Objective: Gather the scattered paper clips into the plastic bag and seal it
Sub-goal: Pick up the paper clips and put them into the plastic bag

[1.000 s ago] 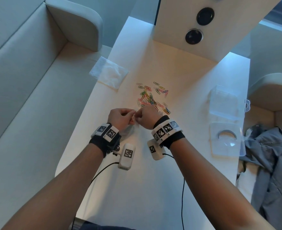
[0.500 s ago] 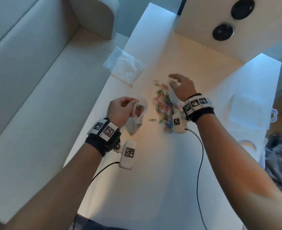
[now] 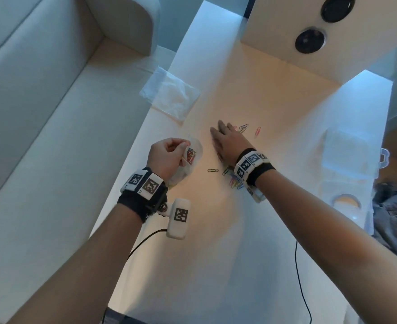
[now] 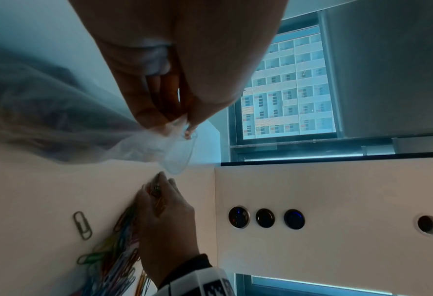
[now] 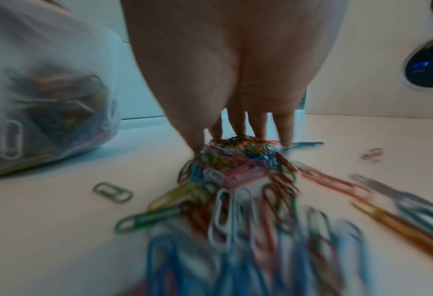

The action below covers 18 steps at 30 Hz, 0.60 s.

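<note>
A clear plastic bag [image 3: 194, 160] with several coloured paper clips inside hangs from my left hand [image 3: 169, 153], which pinches its mouth just above the white table [image 3: 216, 230]. In the left wrist view the pinching fingertips [image 4: 157, 114] hold the bag's rim [image 4: 177, 158]. My right hand [image 3: 223, 139] lies over the heap of paper clips [image 3: 233, 182], fingers stretched forward and down. In the right wrist view its fingertips [image 5: 238, 128] touch the far end of the heap [image 5: 235, 170], with the bag [image 5: 50, 112] to the left. One green clip [image 3: 212, 170] lies apart between the hands.
A few stray clips [image 3: 243, 127] lie beyond my right hand. A flat clear bag [image 3: 169, 97] overhangs the table's left edge. Clear plastic boxes [image 3: 349, 155] stand at the right, beside grey cloth [image 3: 396, 213]. A white panel with round sockets [image 3: 309, 40] rises behind.
My right hand left the bag's mouth, went out over the clip heap and has come down onto it. The left hand keeps hold of the bag.
</note>
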Tool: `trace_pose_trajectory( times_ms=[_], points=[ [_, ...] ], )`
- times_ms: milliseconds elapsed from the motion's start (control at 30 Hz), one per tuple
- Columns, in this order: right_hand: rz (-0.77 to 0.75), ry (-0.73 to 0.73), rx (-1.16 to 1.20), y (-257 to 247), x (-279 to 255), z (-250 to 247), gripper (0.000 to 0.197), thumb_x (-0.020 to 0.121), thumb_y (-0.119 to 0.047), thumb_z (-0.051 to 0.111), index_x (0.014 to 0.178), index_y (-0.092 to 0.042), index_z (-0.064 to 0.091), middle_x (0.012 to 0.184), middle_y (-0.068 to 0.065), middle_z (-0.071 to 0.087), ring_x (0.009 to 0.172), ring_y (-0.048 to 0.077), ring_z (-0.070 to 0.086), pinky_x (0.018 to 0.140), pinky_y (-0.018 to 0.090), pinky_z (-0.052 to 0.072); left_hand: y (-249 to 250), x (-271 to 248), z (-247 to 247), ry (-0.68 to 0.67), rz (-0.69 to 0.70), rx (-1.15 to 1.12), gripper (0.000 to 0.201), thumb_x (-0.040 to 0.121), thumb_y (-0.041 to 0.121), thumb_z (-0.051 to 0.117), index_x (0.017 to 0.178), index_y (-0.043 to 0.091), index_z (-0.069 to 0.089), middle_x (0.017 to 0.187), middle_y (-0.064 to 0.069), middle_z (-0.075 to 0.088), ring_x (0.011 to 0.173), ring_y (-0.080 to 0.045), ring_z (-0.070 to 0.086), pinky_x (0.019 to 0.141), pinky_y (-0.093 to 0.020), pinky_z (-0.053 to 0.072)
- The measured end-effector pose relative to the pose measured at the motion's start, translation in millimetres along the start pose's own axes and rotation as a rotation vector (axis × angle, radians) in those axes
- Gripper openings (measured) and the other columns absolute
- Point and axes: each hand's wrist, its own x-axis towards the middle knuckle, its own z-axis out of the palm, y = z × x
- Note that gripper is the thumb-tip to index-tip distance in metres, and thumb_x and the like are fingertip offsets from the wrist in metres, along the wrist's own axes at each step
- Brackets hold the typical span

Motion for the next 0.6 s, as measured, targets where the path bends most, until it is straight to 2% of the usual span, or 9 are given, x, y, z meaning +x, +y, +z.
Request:
trace_pose_trajectory(
  times_ms=[33,100,133,200,300,367,433,500,600],
  points=[
    [-0.035,0.040,0.024,2,-3,1,0.042,0.101,-0.020,0.044,0.142,-0.010,0.042,0.150,0.018,0.036,0.135,0.039,0.039,0.106,0.048,0.041,-2,-2,2,-0.007,-0.010,0.006,0.010,0.090,0.019,0.064,0.093,0.016,0.073,0.093,-0.005,0.075,0.083,-0.017,0.070,0.079,-0.033,0.058],
    [-0.063,0.126,0.033,6,-8,1,0.026,0.096,-0.008,0.051,0.119,-0.003,0.061,0.121,0.016,0.059,0.107,0.035,0.059,0.088,0.039,0.051,-6,-6,8,-0.019,-0.031,0.028,0.011,0.090,0.019,0.065,0.094,0.013,0.073,0.093,-0.005,0.075,0.087,-0.017,0.071,0.082,-0.034,0.058],
    [-0.048,0.145,0.043,7,-12,-2,0.022,0.093,-0.005,0.053,0.111,-0.003,0.066,0.110,0.014,0.064,0.098,0.033,0.062,0.084,0.037,0.052,-8,-9,10,-0.027,-0.040,0.039,0.012,0.090,0.019,0.066,0.095,0.012,0.074,0.093,-0.005,0.075,0.087,-0.017,0.072,0.082,-0.034,0.059],
    [0.046,0.195,0.156,10,-19,-9,0.021,0.090,-0.003,0.057,0.105,-0.004,0.072,0.100,0.014,0.069,0.091,0.031,0.065,0.083,0.035,0.053,-12,-14,14,-0.039,-0.050,0.057,0.013,0.090,0.020,0.066,0.096,0.012,0.074,0.091,-0.005,0.075,0.085,-0.017,0.072,0.081,-0.036,0.060],
    [0.346,0.349,0.553,21,-34,-20,0.016,0.087,-0.016,0.068,0.097,-0.008,0.077,0.094,0.009,0.075,0.088,0.023,0.068,0.086,0.029,0.053,-15,-18,17,-0.043,-0.064,0.078,0.013,0.089,0.021,0.066,0.095,0.012,0.074,0.089,-0.003,0.075,0.083,-0.017,0.073,0.080,-0.038,0.061],
    [0.606,0.389,0.848,28,-45,-21,0.022,0.081,-0.025,0.076,0.100,-0.012,0.078,0.093,0.003,0.075,0.087,0.017,0.069,0.088,0.026,0.053,-15,-19,20,-0.046,-0.066,0.098,0.012,0.088,0.024,0.068,0.093,0.014,0.074,0.088,-0.003,0.075,0.081,-0.018,0.073,0.079,-0.039,0.061],
    [0.796,0.386,1.349,31,-58,-20,0.031,0.078,-0.018,0.080,0.106,-0.007,0.075,0.093,0.006,0.075,0.081,0.019,0.071,0.083,0.029,0.058,-12,-20,25,-0.051,-0.069,0.126,0.009,0.088,0.025,0.068,0.088,0.018,0.074,0.086,-0.003,0.075,0.078,-0.019,0.072,0.078,-0.040,0.061],
    [0.816,0.380,1.853,26,-74,-26,0.033,0.082,-0.001,0.072,0.114,0.005,0.066,0.100,0.019,0.072,0.079,0.024,0.071,0.072,0.029,0.061,-9,-22,31,-0.060,-0.083,0.138,0.008,0.088,0.024,0.068,0.086,0.020,0.074,0.084,-0.004,0.075,0.075,-0.022,0.072,0.077,-0.041,0.061],
    [0.719,0.297,2.225,6,-96,-41,0.028,0.091,0.002,0.060,0.118,0.009,0.058,0.103,0.022,0.068,0.090,0.026,0.069,0.069,0.027,0.061,-3,-25,43,-0.082,-0.091,0.171,0.008,0.088,0.024,0.068,0.086,0.019,0.073,0.080,-0.004,0.074,0.066,-0.021,0.068,0.075,-0.040,0.061]
  ],
)
